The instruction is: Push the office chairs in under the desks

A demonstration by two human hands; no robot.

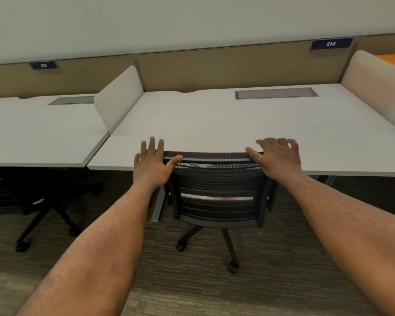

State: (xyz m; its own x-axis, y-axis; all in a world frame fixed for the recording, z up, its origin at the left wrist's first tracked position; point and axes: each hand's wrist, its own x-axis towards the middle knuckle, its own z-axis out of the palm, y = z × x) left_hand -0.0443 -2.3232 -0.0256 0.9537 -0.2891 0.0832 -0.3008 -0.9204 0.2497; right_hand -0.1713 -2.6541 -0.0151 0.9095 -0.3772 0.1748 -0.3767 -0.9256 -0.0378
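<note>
Fingers of left hand (149,166) and right hand (279,159) apart, resting on chair (217,190) backrest corners. Risk: uneven push swivels chair against tabletop (214,124) edge.

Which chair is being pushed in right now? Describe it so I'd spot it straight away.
Find the desk under the blue sign reading 214. The chair stands at its front edge, a black mesh-backed one on castors, with the left hand and right hand open at its top corners. The other chair, left, sits untouched under the neighbouring desk.
</note>
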